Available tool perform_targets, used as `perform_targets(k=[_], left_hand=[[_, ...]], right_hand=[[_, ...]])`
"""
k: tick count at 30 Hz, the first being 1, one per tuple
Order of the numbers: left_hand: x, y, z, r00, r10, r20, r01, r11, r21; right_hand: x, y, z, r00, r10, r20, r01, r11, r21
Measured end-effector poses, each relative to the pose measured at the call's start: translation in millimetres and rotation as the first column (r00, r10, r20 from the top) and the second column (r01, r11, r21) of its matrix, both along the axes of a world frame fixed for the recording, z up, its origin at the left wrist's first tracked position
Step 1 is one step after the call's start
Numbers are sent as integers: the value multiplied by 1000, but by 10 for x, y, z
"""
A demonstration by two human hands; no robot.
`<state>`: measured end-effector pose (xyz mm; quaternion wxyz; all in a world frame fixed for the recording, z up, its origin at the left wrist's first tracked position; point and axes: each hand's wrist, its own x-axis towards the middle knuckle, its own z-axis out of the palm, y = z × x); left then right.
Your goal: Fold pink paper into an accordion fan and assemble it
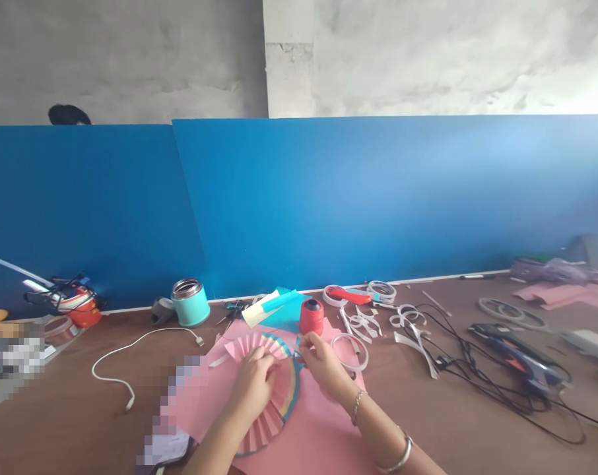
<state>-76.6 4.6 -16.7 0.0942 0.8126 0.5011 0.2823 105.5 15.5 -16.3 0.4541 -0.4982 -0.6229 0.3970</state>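
A pleated paper fan, pink with a yellow and blue band along its rounded edge, lies on pink paper sheets. My left hand presses on its folds with fingers curled, holding it. At the fan's upper right edge my right hand is closed in a pinch. A small bluish bit shows at those fingertips, too small to name. Just beyond the right hand stands a red spool-like object with a dark top. Part of the fan is hidden under the left hand.
Behind the fan lie blue and cream paper. White tape rings and strips lie to the right, near a dark corded tool. A teal container and a white cable are left. A blue partition borders the table.
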Motion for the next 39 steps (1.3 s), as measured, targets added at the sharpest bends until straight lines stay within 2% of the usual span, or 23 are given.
perform_targets(k=[8, 14, 17, 20, 22, 26, 30, 34, 39], left_hand=[[-8, 20, -67, 996, 12, 92, -15, 999, 40], [31, 5, -11, 999, 15, 50, -15, 1000, -2], [30, 0, 10, 999, 32, 34, -30, 999, -44], [14, 7, 8, 998, 27, 49, -24, 998, -60], [-3, 24, -3, 998, 21, 51, -18, 998, -55], [-41, 75, -37, 998, 57, 33, -55, 997, -57], [-62, 101, -58, 996, 78, 53, -73, 993, -89], [-73, 102, -67, 993, 59, 107, -48, 994, -103], [-93, 106, -70, 977, 58, 204, -23, 985, -169]], right_hand=[[27, -10, 24, 991, -34, 131, 21, 994, 104], [-18, -15, 29, 998, 46, -41, -48, 997, -55], [-33, -41, 70, 987, 101, -128, -117, 985, -126], [-36, -60, 99, 976, 161, -147, -188, 963, -195], [-34, -61, 108, 982, 168, -85, -182, 966, -186], [-32, -55, 100, 977, 128, 173, -121, 991, -48], [-32, -70, 61, 929, 139, 344, -137, 990, -31], [-48, -100, 49, 853, 99, 513, -172, 980, 97], [-109, -119, 93, 791, 79, 606, -193, 973, 125]])
